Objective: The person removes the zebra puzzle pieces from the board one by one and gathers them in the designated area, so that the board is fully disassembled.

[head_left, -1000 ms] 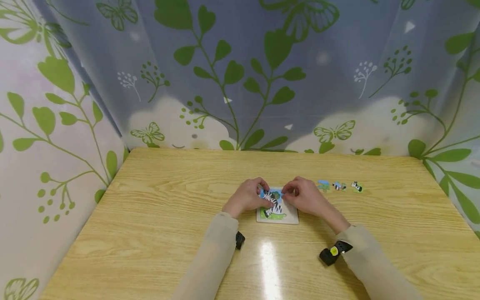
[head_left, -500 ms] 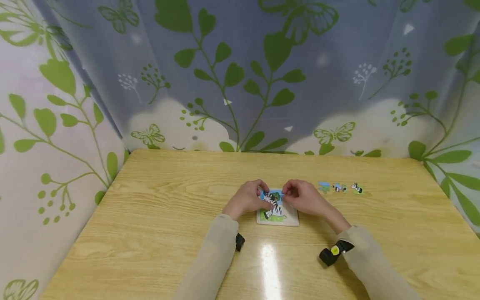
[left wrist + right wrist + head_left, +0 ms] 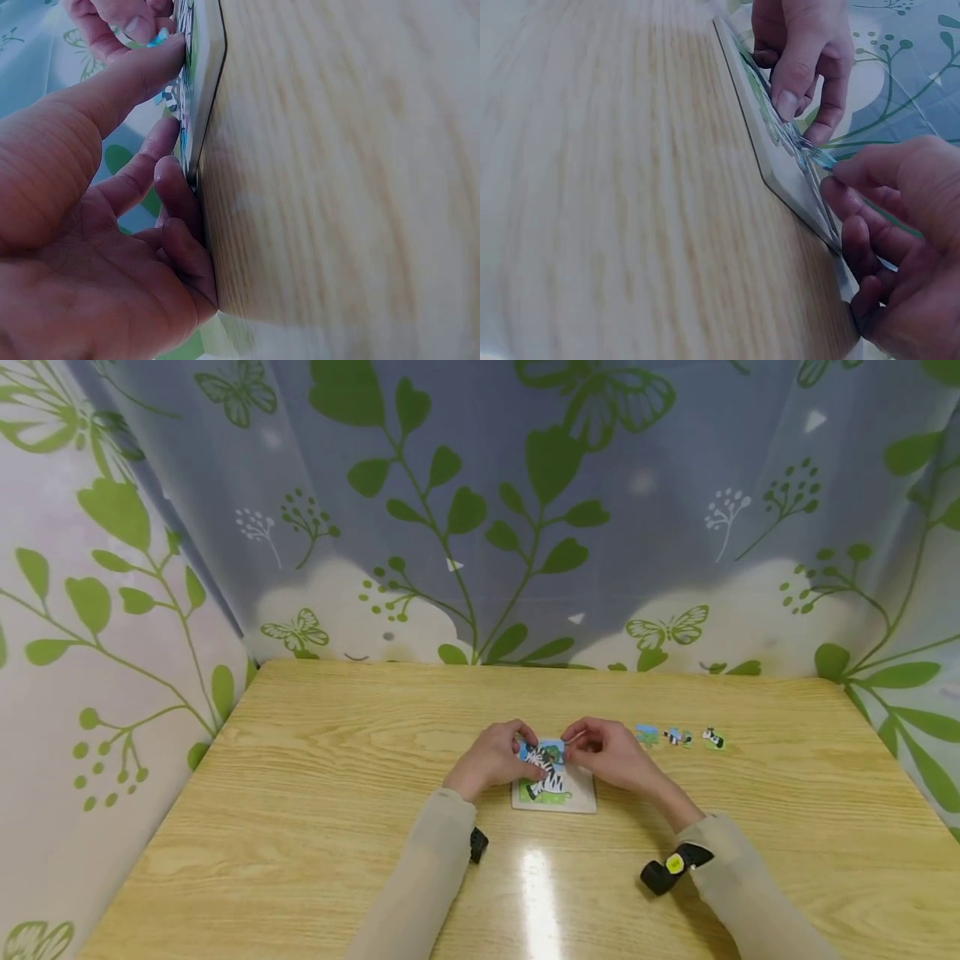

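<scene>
A square wooden zebra puzzle board (image 3: 581, 789) lies on the table, part of its right side bare wood. My left hand (image 3: 495, 756) holds it at the left, its thumb pressing on the zebra picture and its other fingers bent at the far left edge. At the upper right of the picture my right hand (image 3: 611, 756) pinches a blue puzzle piece (image 3: 823, 158) between thumb and index finger. In the right wrist view this piece tilts up from the board, near the left fingertips. The fingers hide much of it.
Three loose puzzle pieces lie in a row right of the board: a blue and green one (image 3: 647, 734), a mixed one (image 3: 677, 737) and one with a black and white figure (image 3: 713, 739). A leaf-patterned curtain (image 3: 480, 527) hangs behind the wooden table (image 3: 337, 760).
Both hands stay almost in place at the board. The right fingers shift slightly around the blue piece, which shows a little differently against the picture. The loose pieces have not moved.
</scene>
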`<act>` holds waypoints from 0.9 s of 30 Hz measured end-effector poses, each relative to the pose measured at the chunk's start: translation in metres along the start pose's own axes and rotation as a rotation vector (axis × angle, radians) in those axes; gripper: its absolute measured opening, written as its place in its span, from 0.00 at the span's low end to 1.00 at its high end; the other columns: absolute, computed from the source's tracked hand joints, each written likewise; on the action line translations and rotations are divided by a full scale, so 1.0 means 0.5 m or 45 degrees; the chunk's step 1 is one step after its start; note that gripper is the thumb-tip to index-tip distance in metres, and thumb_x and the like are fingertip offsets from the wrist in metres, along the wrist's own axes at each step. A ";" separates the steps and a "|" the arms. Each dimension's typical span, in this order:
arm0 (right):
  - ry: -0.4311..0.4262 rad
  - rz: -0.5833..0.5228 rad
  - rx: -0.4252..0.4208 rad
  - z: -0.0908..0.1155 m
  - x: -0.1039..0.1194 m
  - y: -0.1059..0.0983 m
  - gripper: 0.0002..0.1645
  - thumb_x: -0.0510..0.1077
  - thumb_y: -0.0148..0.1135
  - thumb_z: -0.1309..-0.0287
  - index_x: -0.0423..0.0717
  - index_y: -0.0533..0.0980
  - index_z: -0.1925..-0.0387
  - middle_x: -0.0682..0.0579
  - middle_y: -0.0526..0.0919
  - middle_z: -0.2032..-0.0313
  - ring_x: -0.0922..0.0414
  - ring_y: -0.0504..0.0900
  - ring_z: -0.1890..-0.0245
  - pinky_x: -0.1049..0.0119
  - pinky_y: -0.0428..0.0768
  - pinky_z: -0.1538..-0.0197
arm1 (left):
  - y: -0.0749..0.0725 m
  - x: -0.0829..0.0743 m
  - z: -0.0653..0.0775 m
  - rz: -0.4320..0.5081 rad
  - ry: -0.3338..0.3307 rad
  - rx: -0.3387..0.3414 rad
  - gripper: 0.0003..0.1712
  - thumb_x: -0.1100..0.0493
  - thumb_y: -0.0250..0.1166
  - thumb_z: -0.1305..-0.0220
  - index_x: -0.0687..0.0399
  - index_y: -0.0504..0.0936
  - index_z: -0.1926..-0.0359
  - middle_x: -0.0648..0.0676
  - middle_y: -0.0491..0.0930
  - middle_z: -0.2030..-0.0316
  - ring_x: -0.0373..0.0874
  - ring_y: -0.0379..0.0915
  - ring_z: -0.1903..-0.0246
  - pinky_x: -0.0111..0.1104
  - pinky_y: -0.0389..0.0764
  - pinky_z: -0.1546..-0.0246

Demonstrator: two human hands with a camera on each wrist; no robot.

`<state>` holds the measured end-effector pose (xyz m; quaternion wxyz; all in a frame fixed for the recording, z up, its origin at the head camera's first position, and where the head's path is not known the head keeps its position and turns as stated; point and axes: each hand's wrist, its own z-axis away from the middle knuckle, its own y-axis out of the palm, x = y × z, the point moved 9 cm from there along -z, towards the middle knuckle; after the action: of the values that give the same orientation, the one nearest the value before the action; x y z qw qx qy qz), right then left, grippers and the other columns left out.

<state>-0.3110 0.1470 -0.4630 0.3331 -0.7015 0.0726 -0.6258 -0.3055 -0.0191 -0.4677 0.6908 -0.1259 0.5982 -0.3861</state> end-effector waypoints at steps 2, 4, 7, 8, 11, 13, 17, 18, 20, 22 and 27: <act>-0.005 -0.031 -0.004 0.003 -0.001 -0.005 0.12 0.39 0.66 0.36 0.39 0.81 0.52 0.45 0.88 0.63 0.59 0.81 0.66 0.69 0.77 0.63 | 0.000 -0.001 0.000 -0.006 0.001 0.000 0.23 0.52 0.79 0.44 0.47 0.80 0.50 0.52 0.73 0.60 0.46 0.67 0.61 0.37 0.67 0.60; -0.010 -0.059 -0.007 0.007 -0.002 -0.012 0.12 0.38 0.65 0.35 0.39 0.81 0.52 0.43 0.88 0.63 0.58 0.82 0.65 0.69 0.78 0.62 | 0.000 -0.002 0.000 -0.006 -0.001 0.002 0.23 0.52 0.79 0.44 0.47 0.80 0.50 0.52 0.72 0.61 0.46 0.67 0.61 0.37 0.67 0.60; -0.005 -0.070 -0.013 0.016 -0.005 -0.025 0.11 0.39 0.65 0.34 0.40 0.81 0.52 0.43 0.87 0.62 0.56 0.83 0.65 0.68 0.80 0.62 | -0.001 -0.003 0.001 0.003 -0.005 0.002 0.23 0.52 0.79 0.44 0.46 0.80 0.50 0.52 0.71 0.63 0.46 0.66 0.62 0.37 0.67 0.61; -0.004 -0.065 -0.018 0.020 -0.006 -0.030 0.11 0.39 0.64 0.34 0.41 0.81 0.52 0.43 0.87 0.62 0.56 0.83 0.65 0.68 0.80 0.62 | -0.001 -0.003 0.002 0.002 -0.005 0.001 0.23 0.52 0.79 0.44 0.46 0.80 0.50 0.51 0.71 0.63 0.46 0.66 0.63 0.36 0.66 0.62; -0.009 -0.037 -0.029 0.034 -0.009 -0.045 0.11 0.39 0.64 0.33 0.41 0.81 0.52 0.43 0.87 0.63 0.55 0.84 0.65 0.67 0.80 0.64 | -0.001 -0.004 0.004 0.000 0.004 0.001 0.23 0.52 0.79 0.44 0.47 0.80 0.51 0.51 0.69 0.65 0.45 0.64 0.65 0.36 0.65 0.63; -0.010 -0.023 -0.041 0.044 -0.011 -0.056 0.11 0.40 0.65 0.33 0.42 0.81 0.52 0.43 0.87 0.63 0.54 0.84 0.67 0.66 0.79 0.66 | -0.001 -0.005 0.006 -0.008 0.013 0.001 0.23 0.52 0.79 0.43 0.47 0.79 0.50 0.51 0.69 0.65 0.45 0.63 0.65 0.36 0.64 0.63; -0.010 -0.010 -0.057 0.064 -0.021 -0.079 0.11 0.41 0.64 0.32 0.42 0.81 0.51 0.43 0.87 0.63 0.53 0.83 0.68 0.65 0.79 0.67 | -0.001 -0.007 0.012 -0.025 0.030 -0.011 0.23 0.52 0.78 0.43 0.48 0.79 0.49 0.52 0.68 0.65 0.46 0.63 0.64 0.37 0.64 0.63; -0.005 -0.006 -0.065 0.069 -0.024 -0.085 0.11 0.41 0.65 0.32 0.42 0.81 0.51 0.43 0.86 0.63 0.53 0.83 0.69 0.65 0.79 0.68 | -0.001 -0.007 0.013 -0.033 0.032 -0.018 0.23 0.51 0.78 0.43 0.47 0.79 0.49 0.52 0.69 0.64 0.46 0.64 0.63 0.37 0.65 0.62; -0.003 0.007 -0.080 0.079 -0.031 -0.097 0.11 0.41 0.65 0.32 0.42 0.80 0.51 0.43 0.86 0.63 0.54 0.82 0.69 0.66 0.79 0.68 | -0.001 -0.008 0.016 -0.052 0.034 -0.029 0.23 0.51 0.78 0.42 0.46 0.79 0.48 0.52 0.69 0.63 0.46 0.64 0.62 0.38 0.65 0.61; -0.005 0.026 -0.096 0.088 -0.037 -0.107 0.11 0.41 0.65 0.32 0.41 0.81 0.51 0.43 0.86 0.63 0.55 0.82 0.69 0.66 0.79 0.68 | -0.001 -0.009 0.018 -0.075 0.032 -0.041 0.24 0.50 0.77 0.42 0.46 0.79 0.47 0.52 0.71 0.62 0.46 0.65 0.59 0.38 0.66 0.60; -0.015 0.069 -0.126 0.110 -0.045 -0.130 0.11 0.41 0.65 0.32 0.41 0.81 0.51 0.44 0.87 0.63 0.57 0.83 0.68 0.67 0.80 0.67 | -0.002 -0.010 0.023 -0.151 0.022 -0.062 0.24 0.47 0.76 0.40 0.44 0.80 0.46 0.53 0.74 0.53 0.47 0.68 0.56 0.41 0.72 0.55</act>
<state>-0.2852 0.2291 -0.4450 0.3151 -0.7186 0.1204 -0.6081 -0.2951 -0.0197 -0.4608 0.6581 -0.1745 0.6048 -0.4130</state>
